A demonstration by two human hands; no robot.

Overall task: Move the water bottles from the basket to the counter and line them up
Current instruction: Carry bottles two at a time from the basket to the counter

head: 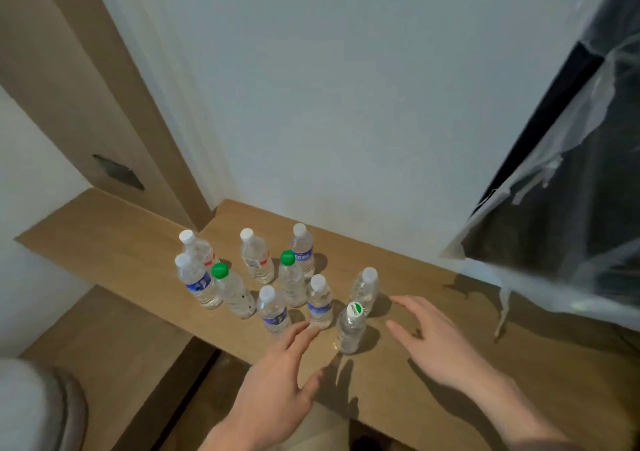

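Though near bottle (350, 329), fingers (301, 332) spread, empty.

Count on tabletop (433, 374): ten water bottles (258, 260), all upright. Seven have white caps, two green caps (219, 270), one white cap with green logo (356, 309). My two hands in view.

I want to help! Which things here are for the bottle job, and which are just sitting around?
For the job:
water bottles, ten standing up
wooden counter
left hand and right hand, both open and empty

Just there:
plastic-wrapped dark thing on the right
white wall
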